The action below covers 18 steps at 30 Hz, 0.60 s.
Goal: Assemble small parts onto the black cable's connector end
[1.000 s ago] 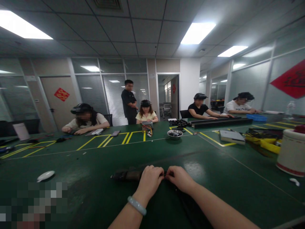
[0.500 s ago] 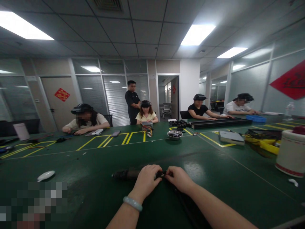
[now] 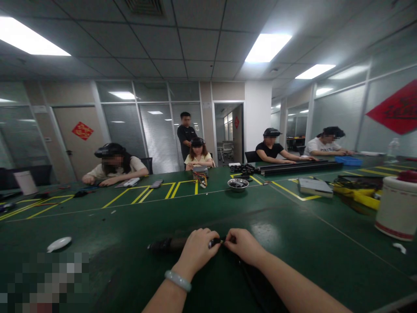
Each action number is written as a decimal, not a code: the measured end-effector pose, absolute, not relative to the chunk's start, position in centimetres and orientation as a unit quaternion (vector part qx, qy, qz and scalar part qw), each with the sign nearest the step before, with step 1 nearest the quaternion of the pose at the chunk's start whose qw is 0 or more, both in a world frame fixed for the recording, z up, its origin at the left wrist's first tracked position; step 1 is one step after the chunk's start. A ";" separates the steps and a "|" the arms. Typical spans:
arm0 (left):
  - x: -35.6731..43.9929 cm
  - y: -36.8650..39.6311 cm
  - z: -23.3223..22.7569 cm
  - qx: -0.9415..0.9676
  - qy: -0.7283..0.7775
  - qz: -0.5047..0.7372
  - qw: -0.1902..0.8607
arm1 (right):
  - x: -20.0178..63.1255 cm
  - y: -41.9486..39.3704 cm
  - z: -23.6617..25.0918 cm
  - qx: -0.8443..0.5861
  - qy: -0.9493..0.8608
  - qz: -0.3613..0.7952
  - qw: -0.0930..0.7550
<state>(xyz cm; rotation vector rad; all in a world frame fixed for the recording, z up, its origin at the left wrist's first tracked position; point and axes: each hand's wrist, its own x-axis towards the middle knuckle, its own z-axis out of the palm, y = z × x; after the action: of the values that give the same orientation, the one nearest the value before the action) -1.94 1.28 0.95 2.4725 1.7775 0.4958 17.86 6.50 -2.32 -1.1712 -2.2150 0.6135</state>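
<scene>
My left hand [image 3: 199, 248], with a pale bangle [image 3: 177, 281] on its wrist, is closed around a dark tube-shaped object [image 3: 166, 245]. This object lies along the green table and its far left end narrows to a tip. A short black end of it shows between my left thumb and fingers. My right hand [image 3: 243, 244] is pinched just beside that end, at a small light-coloured bit between the two hands. What the right fingertips hold is too small to name. A long dark object [image 3: 252, 278] runs from under my right hand toward me.
A metal bowl [image 3: 237, 185] of dark parts stands ahead. At right are a grey box [image 3: 315, 188], a yellow tray [image 3: 361, 198] and a white canister [image 3: 395, 208]. A white oval object [image 3: 59, 244] lies left. Several people sit or stand across the table [image 3: 130, 221].
My hands keep nearly the same place and grip. The view has shifted slightly. The standing person across the table appears farther right, behind the seated person.
</scene>
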 end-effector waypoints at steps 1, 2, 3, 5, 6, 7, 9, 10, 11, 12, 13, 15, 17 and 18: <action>-1.9 1.2 0.9 0.801 0.578 0.155 0.029 | 17.9 6.4 -2.3 -0.435 -0.824 0.232 0.279; -1.8 1.2 1.0 0.799 0.582 0.151 0.030 | 17.9 6.4 -2.3 -0.434 -0.823 0.236 0.280; -1.8 1.1 1.0 0.796 0.586 0.148 0.028 | 17.9 6.4 -2.3 -0.434 -0.822 0.241 0.279; -1.5 0.9 1.0 0.793 0.590 0.151 0.023 | 17.9 6.5 -2.4 -0.435 -0.820 0.247 0.278; -1.3 0.8 1.0 0.793 0.589 0.155 0.021 | 17.9 6.5 -2.4 -0.436 -0.819 0.249 0.278; -1.2 0.7 1.0 0.794 0.586 0.161 0.020 | 17.9 6.5 -2.5 -0.438 -0.817 0.250 0.279; -0.9 0.6 1.0 0.795 0.582 0.171 0.023 | 17.9 6.6 -2.5 -0.439 -0.815 0.251 0.281; -0.8 0.5 1.0 0.794 0.581 0.175 0.025 | 17.8 6.6 -2.5 -0.439 -0.815 0.253 0.281; -0.7 0.5 0.9 0.794 0.580 0.180 0.026 | 17.8 6.6 -2.4 -0.438 -0.815 0.256 0.281; -0.6 0.5 0.9 0.795 0.578 0.184 0.025 | 17.8 6.6 -2.4 -0.437 -0.815 0.259 0.279; -0.5 0.5 0.8 0.797 0.574 0.189 0.023 | 17.9 6.5 -2.3 -0.436 -0.815 0.262 0.278; -0.4 0.6 0.7 0.802 0.564 0.199 0.016 | 17.9 6.5 -2.2 -0.436 -0.815 0.261 0.277; -0.3 0.6 0.7 0.804 0.558 0.206 0.010 | 17.9 6.4 -2.1 -0.439 -0.816 0.250 0.280; -0.3 0.6 0.7 0.804 0.556 0.209 0.010 | 17.9 6.4 -2.1 -0.439 -0.817 0.245 0.282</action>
<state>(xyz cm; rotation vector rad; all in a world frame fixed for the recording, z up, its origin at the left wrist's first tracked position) -0.26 0.64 0.69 2.5103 1.7372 0.6521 17.92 6.44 -2.12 -1.1758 -2.1896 0.6560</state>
